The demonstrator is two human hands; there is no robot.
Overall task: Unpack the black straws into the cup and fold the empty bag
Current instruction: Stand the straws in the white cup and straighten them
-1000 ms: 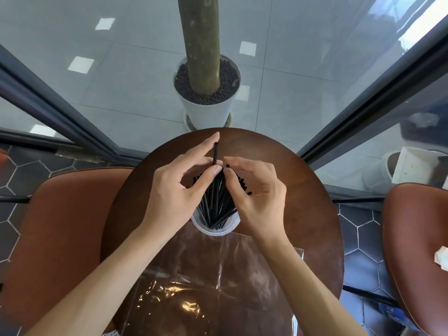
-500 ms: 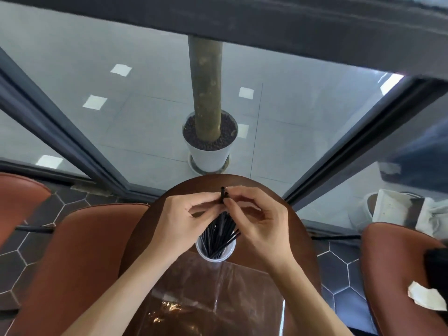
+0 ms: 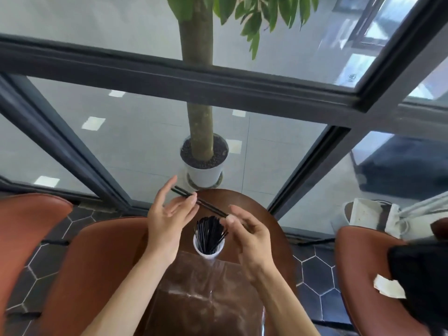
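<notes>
A clear plastic cup (image 3: 208,252) stands on the round brown table (image 3: 278,238), holding a bundle of black straws (image 3: 211,232) that lean upright. Above the cup, two black straws (image 3: 206,204) lie almost level between my hands. My left hand (image 3: 167,214) pinches their far left part with fingers and thumb. My right hand (image 3: 249,234) pinches their right end between thumb and forefinger. The empty clear bag (image 3: 203,292) lies flat on the table, on the near side of the cup between my forearms.
A potted tree (image 3: 203,163) stands behind the glass window beyond the table. Brown leather chairs sit at left (image 3: 84,263) and right (image 3: 358,275). The right chair carries a black item (image 3: 421,282) and a white paper scrap (image 3: 388,286).
Both hands have lifted a pair of straws out above the cup and turned them from upright to nearly level. The camera has tilted upward, showing more of the window and tree.
</notes>
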